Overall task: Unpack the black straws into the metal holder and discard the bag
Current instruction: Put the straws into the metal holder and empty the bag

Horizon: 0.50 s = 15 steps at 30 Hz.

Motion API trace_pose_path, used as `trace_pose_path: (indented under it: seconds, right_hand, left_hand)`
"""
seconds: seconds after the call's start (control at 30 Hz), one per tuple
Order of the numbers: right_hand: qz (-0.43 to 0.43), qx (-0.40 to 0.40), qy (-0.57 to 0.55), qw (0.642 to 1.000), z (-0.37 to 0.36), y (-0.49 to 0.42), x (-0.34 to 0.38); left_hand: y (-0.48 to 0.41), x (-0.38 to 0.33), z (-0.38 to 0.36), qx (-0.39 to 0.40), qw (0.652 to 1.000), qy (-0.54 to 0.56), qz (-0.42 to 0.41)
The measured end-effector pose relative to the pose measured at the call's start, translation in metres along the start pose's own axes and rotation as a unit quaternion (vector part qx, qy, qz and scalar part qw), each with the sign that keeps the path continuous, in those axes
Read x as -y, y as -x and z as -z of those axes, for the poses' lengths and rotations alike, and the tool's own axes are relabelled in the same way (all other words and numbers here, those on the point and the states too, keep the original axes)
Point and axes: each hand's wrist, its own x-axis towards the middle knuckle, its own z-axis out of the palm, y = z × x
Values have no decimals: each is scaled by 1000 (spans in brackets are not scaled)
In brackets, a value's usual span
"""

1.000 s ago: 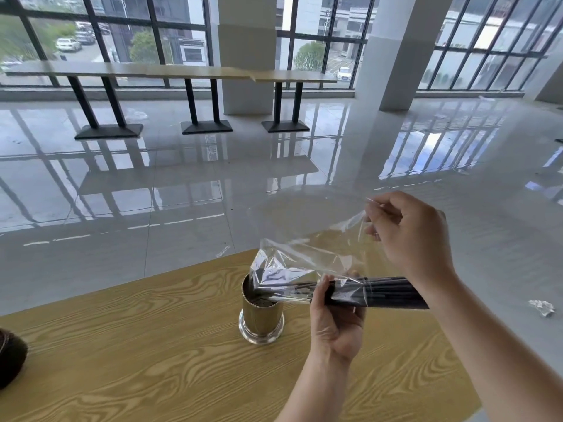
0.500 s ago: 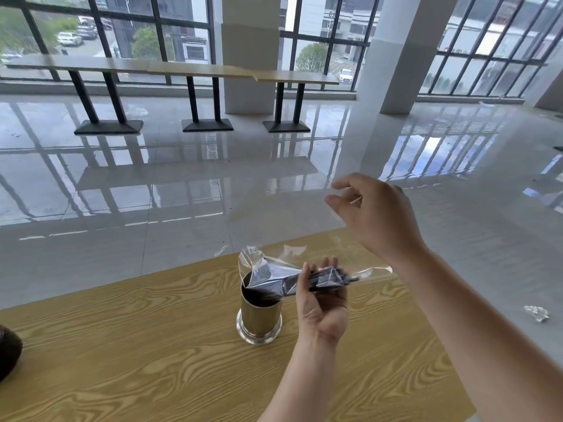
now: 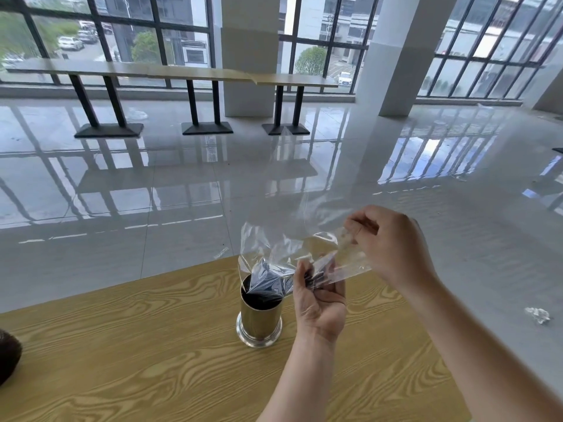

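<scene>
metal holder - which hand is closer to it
Left. The left hand is just right of the metal holder, beside its rim, gripping the bag. The right hand is higher and farther right, pinching the bag's other end.

No words, labels, brand marks, numbers or signs can be read anywhere here. The clear bag (image 3: 292, 254) at the centre carries no print that shows, and the metal holder (image 3: 259, 318) at about 6 o'clock from it has a plain, unmarked wall. The buildings and parked cars beyond the windows (image 3: 122, 32), toward 11 o'clock, are too small and blurred to make out any lettering or plates.
</scene>
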Motion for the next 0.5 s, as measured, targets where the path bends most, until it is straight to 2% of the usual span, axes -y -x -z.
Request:
trace_pose_path:
  seconds: [0.1,0.2,0.5]
  right_hand:
    - [22,-18,-11,1000,0,-11,11]
    - [38,28,-7,999,-3,-21,22]
    - [38,46,-69,996,0,-37,36]
  left_hand:
    - [4,-3,2,16,1000,6,7]
    - [8,-6,7,27,999,11,14]
    - [15,-11,4,-9,1000,9,9]
